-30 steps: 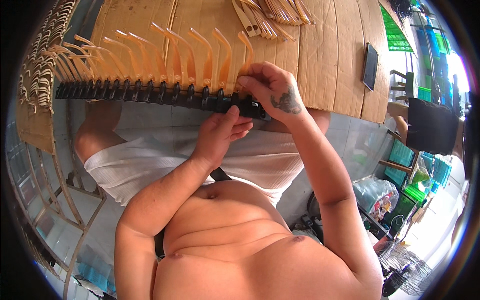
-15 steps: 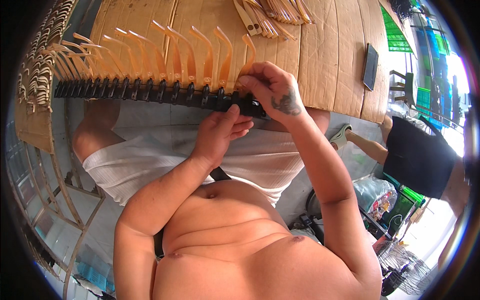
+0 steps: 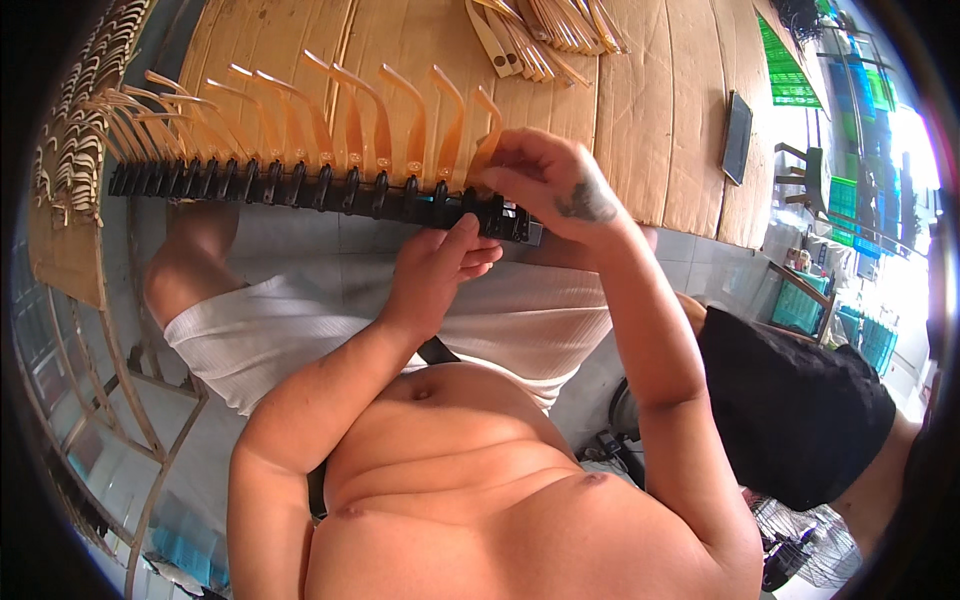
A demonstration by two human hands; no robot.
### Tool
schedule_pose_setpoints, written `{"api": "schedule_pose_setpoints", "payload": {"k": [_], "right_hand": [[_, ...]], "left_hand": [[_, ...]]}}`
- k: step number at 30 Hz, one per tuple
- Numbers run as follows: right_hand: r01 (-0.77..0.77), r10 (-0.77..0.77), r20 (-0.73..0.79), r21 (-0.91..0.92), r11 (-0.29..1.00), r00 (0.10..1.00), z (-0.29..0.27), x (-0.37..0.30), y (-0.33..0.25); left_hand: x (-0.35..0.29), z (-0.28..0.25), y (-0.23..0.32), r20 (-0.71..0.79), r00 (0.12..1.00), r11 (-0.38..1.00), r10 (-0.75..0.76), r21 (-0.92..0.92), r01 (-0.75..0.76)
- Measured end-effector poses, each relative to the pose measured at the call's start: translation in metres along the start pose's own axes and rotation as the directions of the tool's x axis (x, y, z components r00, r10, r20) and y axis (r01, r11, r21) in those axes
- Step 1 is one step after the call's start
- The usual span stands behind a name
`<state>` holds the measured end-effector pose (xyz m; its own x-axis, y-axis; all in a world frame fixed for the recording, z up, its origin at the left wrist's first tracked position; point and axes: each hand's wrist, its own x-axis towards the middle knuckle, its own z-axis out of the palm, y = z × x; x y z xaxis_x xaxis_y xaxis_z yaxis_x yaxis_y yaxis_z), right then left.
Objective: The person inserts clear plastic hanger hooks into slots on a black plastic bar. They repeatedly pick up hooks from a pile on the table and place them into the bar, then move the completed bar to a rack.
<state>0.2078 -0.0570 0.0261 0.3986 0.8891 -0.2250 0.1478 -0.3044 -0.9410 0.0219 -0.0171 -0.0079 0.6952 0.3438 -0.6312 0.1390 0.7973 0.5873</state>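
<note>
A long black rack of clips [image 3: 330, 190] lies along the near edge of the cardboard-covered table. Amber glasses temples [image 3: 384, 130] stand upright in its clips, their curved tips pointing away from me. Near the rack's right end, my right hand [image 3: 545, 185] pinches one amber glasses temple [image 3: 489, 125] low down, its lower end at the clips and partly hidden by my fingers. Just left of that, my left hand [image 3: 445, 260] has its thumb against the rack's front, fingers curled below, gripping it. Several clips to the right of the pinched temple hold nothing.
Loose glasses temples [image 3: 540, 40] lie in a pile at the table's far side. A black phone [image 3: 738, 137] rests on the cardboard [image 3: 660, 130] to the right. Striped pieces [image 3: 80, 150] fill a rack at far left. A person in dark clothing [image 3: 790, 410] is close on my right.
The pinched temple has shifted slightly left and down with my right hand. My left hand stays at the rack. The person at right has come nearer to me.
</note>
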Motion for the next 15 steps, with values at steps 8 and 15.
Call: {"api": "schedule_pose_setpoints", "payload": {"k": [8, 15], "right_hand": [[0.142, -0.481, -0.202, -0.797, 0.587, 0.853, -0.027, 0.078, -0.007], [0.032, -0.467, -0.206, -0.891, 0.453, 0.86, -0.007, 0.103, -0.017]], "left_hand": [[0.0, 0.0, -0.004, -0.016, 1.0, 0.999, 0.006, 0.046, -0.005], [-0.004, 0.001, -0.002, -0.04, 0.999, 0.998, -0.022, 0.06, 0.025]]}}
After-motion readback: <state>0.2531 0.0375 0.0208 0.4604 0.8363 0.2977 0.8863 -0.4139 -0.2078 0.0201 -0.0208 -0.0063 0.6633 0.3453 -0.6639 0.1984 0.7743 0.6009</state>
